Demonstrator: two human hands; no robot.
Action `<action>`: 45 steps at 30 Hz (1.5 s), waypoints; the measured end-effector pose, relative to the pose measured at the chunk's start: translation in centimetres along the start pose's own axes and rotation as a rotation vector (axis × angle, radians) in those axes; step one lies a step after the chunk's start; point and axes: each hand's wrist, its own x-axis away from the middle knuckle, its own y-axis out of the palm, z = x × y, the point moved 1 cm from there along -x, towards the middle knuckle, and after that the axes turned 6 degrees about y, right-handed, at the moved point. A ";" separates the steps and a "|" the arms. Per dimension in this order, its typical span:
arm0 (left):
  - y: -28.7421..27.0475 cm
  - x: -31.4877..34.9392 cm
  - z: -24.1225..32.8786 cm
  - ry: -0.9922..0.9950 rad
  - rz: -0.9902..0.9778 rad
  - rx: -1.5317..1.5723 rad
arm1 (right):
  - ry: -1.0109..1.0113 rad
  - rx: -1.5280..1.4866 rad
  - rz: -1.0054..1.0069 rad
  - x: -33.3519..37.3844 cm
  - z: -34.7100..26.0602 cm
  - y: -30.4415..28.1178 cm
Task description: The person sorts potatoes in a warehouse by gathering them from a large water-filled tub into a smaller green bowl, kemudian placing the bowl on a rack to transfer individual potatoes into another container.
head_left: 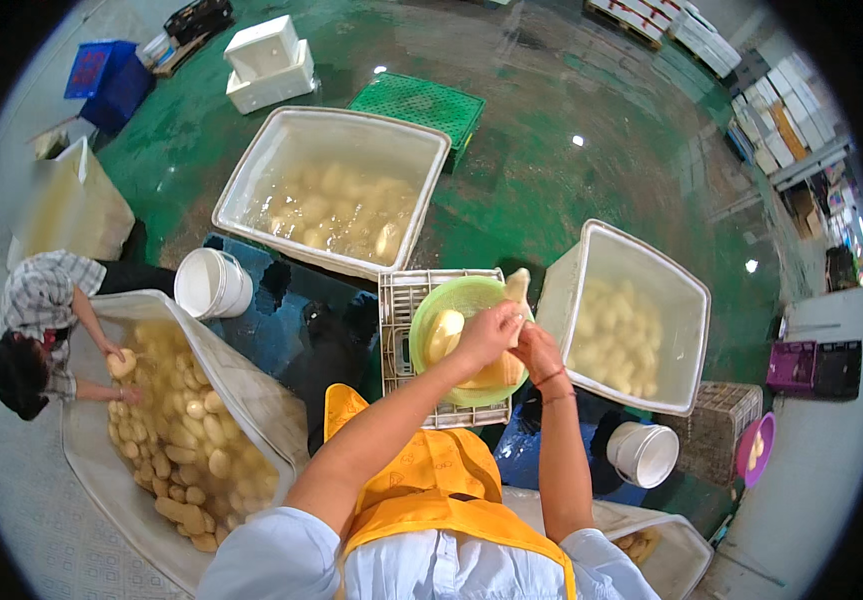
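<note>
Above the right rim of the bowl (471, 292), a pale, long potato (517, 287) sticks up past my left fingers (507, 318), which grip it; my right fingers (531, 346) touch lower, their hold unclear.

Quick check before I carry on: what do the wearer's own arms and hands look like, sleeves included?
The left hand and right hand are ungloved, and the forearms are uncovered. Short, pale blue sleeves cover the upper arms. A thin, reddish band circles the right wrist; none shows on the left.
</note>
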 end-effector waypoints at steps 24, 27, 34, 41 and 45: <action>8.8 4.9 -14.0 -0.395 0.320 -0.165 | -0.400 0.559 0.284 -0.8 5.6 -5.1; 14.2 4.2 -13.5 -0.274 0.287 -0.074 | -0.550 0.682 0.463 -4.4 8.4 -12.0; 8.6 5.6 -14.0 -0.271 0.290 -0.027 | -0.069 0.065 0.173 8.4 -0.8 -2.0; 5.7 4.3 -7.3 0.136 0.293 -0.129 | -0.147 -0.182 -0.168 2.7 4.1 -3.0; 4.2 3.5 -5.9 -0.064 -0.020 0.265 | -0.464 0.322 -0.126 -0.6 5.0 -4.1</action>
